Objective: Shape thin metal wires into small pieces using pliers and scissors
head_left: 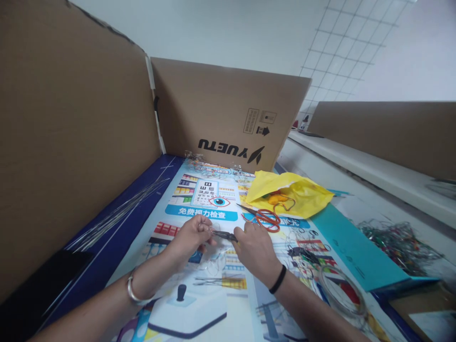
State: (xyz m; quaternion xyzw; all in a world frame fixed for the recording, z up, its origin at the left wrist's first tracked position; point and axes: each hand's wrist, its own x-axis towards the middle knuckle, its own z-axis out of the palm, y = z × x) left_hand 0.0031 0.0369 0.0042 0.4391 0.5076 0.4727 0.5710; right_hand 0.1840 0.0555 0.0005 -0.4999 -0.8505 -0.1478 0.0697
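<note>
Over the middle of the printed poster (238, 280), my right hand (253, 244) is closed around the handles of dark pliers (224, 234), whose jaws point left. My left hand (198, 233), a silver bangle on its wrist, is pinched at the pliers' tip on what looks like thin wire; the exact piece is too small to make out. Loops of thin clear or silvery wire (216, 261) hang just below the fingers. Orange-handled scissors (267, 219) lie beyond my right hand, beside an open yellow bag (306, 192) with orange material inside.
Cardboard panels (228, 114) stand at the back and left. Long thin wires (121, 213) lie on the left. On the right are a wire coil (342, 294), a teal sheet (359, 251) and a tangled wire pile (402, 244). More wire pieces (195, 159) lie by the back panel.
</note>
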